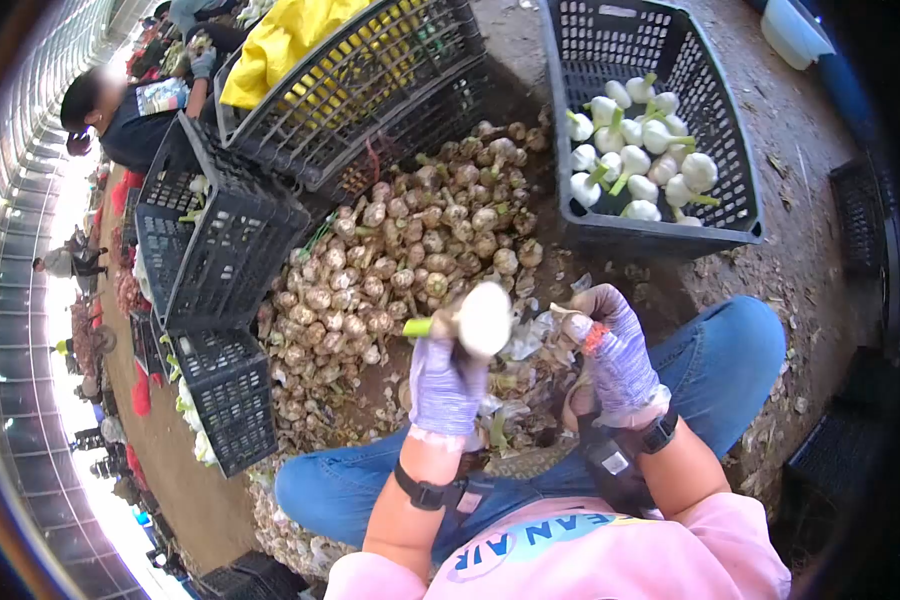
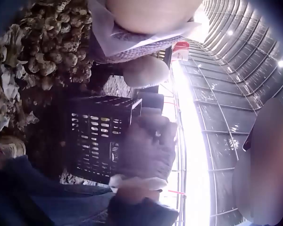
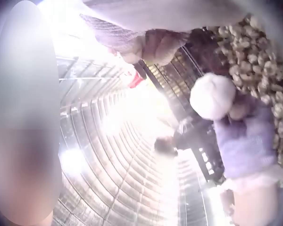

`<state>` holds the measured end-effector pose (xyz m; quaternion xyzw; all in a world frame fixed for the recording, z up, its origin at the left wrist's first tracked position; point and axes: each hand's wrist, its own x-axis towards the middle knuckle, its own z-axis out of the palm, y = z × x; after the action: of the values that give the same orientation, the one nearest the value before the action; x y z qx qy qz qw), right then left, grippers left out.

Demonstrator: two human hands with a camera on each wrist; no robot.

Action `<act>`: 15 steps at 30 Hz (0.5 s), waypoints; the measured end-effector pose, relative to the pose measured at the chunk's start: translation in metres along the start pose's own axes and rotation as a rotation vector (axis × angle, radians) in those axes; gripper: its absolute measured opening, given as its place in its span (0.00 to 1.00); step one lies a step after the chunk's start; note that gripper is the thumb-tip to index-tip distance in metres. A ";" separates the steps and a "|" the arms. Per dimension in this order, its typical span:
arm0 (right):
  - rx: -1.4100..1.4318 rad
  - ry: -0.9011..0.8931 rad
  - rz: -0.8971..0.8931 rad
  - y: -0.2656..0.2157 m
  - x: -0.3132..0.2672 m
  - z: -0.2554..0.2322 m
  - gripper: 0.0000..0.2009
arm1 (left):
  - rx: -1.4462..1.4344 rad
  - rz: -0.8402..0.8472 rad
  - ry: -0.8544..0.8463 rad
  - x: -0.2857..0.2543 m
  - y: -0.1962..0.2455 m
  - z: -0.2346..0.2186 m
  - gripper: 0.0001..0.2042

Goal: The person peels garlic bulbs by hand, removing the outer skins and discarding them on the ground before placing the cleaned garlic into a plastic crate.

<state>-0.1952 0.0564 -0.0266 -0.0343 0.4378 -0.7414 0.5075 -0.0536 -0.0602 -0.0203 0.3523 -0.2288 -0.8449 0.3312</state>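
Observation:
A peeled white garlic bulb (image 1: 486, 318) with a short green stem is held in my left hand (image 1: 442, 390), raised in front of the loose garlic. The glove on this hand is purple and leaves the fingertips bare. In the right wrist view the same bulb (image 3: 212, 96) faces the camera, with bare fingertips behind it. My right hand (image 1: 618, 360), gloved alike with an orange-red band on the thumb, is a little to the right, apart from the bulb. Its thumb and curled forefinger pinch a thin pale strip of garlic peel (image 1: 562, 311).
A heap of unpeeled garlic (image 1: 400, 260) lies ahead. At the back right stands a black crate (image 1: 660, 238) containing peeled bulbs. More black crates (image 1: 220, 390) border the heap's left side, one holding yellow cloth (image 1: 290, 50). Loose skins (image 1: 530, 335) lie between my knees. Another person (image 1: 135, 125) sits beyond.

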 end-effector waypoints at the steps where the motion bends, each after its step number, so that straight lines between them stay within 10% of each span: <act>1: -0.072 0.010 0.032 0.008 0.004 -0.003 0.07 | 0.024 -0.018 -0.116 -0.002 0.011 0.022 0.26; 5: -0.454 -0.041 0.037 0.025 0.008 -0.012 0.08 | 0.145 0.030 -0.395 0.003 0.025 0.066 0.30; 13: -0.507 0.070 0.128 0.046 0.031 -0.021 0.14 | 0.715 0.091 0.465 0.117 -0.010 -0.143 0.16; 15: -0.776 -0.026 0.009 0.050 0.036 -0.023 0.11 | 0.796 0.033 0.604 0.123 -0.002 -0.128 0.16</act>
<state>-0.1882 0.0369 -0.0891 -0.2312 0.6795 -0.5180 0.4653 -0.0242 -0.1669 -0.1591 0.6765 -0.4330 -0.5471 0.2356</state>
